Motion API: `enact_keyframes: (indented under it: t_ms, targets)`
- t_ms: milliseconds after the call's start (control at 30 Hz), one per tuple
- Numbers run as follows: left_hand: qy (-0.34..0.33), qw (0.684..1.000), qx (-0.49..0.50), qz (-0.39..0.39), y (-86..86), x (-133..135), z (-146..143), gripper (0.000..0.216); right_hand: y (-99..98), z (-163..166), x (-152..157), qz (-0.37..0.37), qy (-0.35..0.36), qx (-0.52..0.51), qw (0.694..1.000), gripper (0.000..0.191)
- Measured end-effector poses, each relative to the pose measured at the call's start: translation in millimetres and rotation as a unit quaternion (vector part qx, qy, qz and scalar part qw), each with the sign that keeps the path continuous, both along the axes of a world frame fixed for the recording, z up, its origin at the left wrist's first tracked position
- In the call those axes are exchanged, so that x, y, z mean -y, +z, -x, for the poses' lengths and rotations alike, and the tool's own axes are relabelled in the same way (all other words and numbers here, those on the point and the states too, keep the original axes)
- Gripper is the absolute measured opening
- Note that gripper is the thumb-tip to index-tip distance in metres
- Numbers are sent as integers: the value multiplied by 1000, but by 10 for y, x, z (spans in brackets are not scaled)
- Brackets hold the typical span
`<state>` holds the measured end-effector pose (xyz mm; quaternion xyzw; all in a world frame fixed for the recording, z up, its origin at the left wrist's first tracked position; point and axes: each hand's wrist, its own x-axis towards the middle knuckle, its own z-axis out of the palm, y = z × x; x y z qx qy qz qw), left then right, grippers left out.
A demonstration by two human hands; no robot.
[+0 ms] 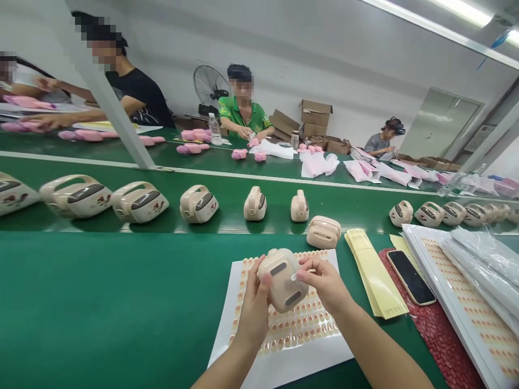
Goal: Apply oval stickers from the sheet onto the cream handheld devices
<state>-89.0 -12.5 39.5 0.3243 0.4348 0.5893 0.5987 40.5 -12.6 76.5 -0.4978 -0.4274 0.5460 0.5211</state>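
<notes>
My left hand is closed around a beige plastic casing, whose underside with two dark grey strips faces me. Between the thumb and fingers of my right hand is a small whitish sticker, at the casing's surface; I cannot tell whether it is stuck down. Below both hands lies a white sheet of small oval stickers in rows. Just past the casing sits a similar beige unit with a handle.
Beige handled units stand along the green strip beyond. On the right lie yellow paper strips, a phone on red bubble wrap, and stacked sticker sheets. Co-workers sit opposite, among pink items. A slanted metal post rises at left.
</notes>
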Motion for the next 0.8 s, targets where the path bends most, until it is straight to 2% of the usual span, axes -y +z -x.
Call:
enact_keyframes:
  t_ms: [133,267,400,533,667,800]
  targets:
    - [8,1000,-13,-4,-74,-20,47,55,-71,7,-14,5,7,46,999,26]
    - [6,1000,-9,12,-65,-7,59,56,-85,60,7,-12,0,85,996,22]
    - [1,1000,-1,19,-41,12,52,62,-103,135,49,-108,-49,173,978,14]
    - [20,1000,-5,18,-46,19,55,58,-156,192,91,-229,-80,258,935,10]
    - [32,999,1,22,-32,27,46,55,-207,203,101,-305,-88,304,898,8]
    - [22,999,19,33,7,55,26,60,-197,204,121,-291,-80,269,915,9]
